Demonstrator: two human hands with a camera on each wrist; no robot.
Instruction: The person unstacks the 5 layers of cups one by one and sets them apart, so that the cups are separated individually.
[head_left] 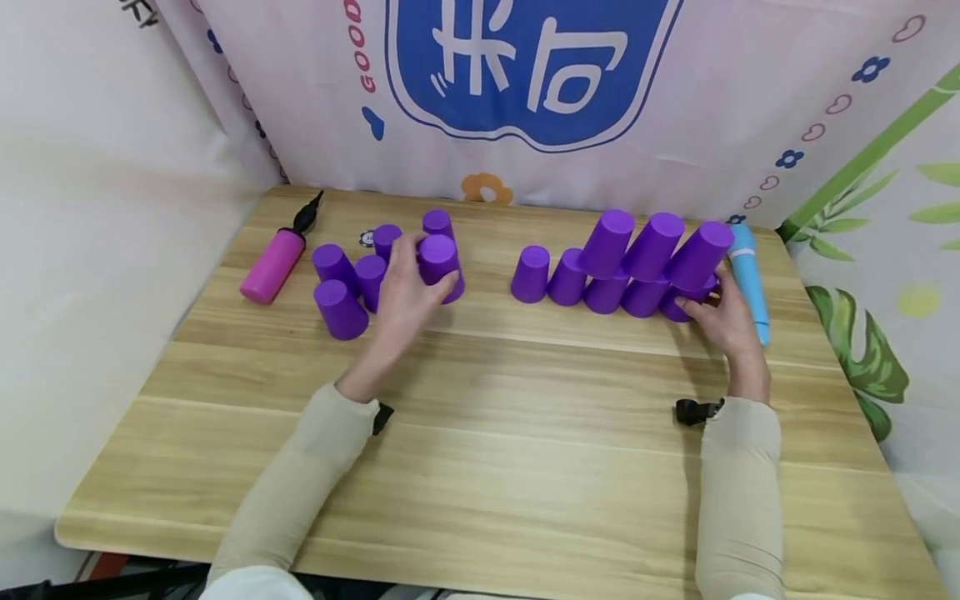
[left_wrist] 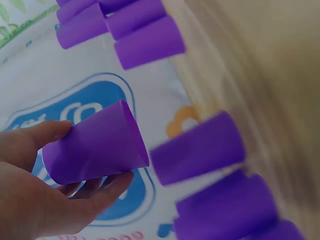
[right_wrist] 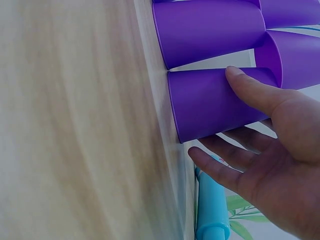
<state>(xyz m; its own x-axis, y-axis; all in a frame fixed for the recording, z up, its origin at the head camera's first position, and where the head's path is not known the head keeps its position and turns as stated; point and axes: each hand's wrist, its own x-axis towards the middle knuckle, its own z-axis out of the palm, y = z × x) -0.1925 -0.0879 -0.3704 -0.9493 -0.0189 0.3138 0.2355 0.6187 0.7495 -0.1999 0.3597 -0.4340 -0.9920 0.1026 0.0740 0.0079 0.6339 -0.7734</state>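
Observation:
My left hand point(head_left: 403, 296) grips an upside-down purple cup point(head_left: 438, 254), thumb on one side and fingers on the other. In the left wrist view this held cup point(left_wrist: 95, 145) is raised, its open rim apart from a standing cup point(left_wrist: 200, 148). Around that hand stand several more upside-down purple cups point(head_left: 341, 310). At the right, my right hand point(head_left: 727, 321) holds the end cup point(right_wrist: 215, 102) of a bottom row, thumb along one side and fingers along the other. Three cups point(head_left: 654, 247) form a second layer over the right part of that row.
A pink pump point(head_left: 273, 265) with a black nozzle lies at the back left of the wooden table point(head_left: 525, 467). A light-blue pump point(head_left: 748, 279) lies just right of the stacked cups. Behind the table hangs a printed cloth point(head_left: 315, 108).

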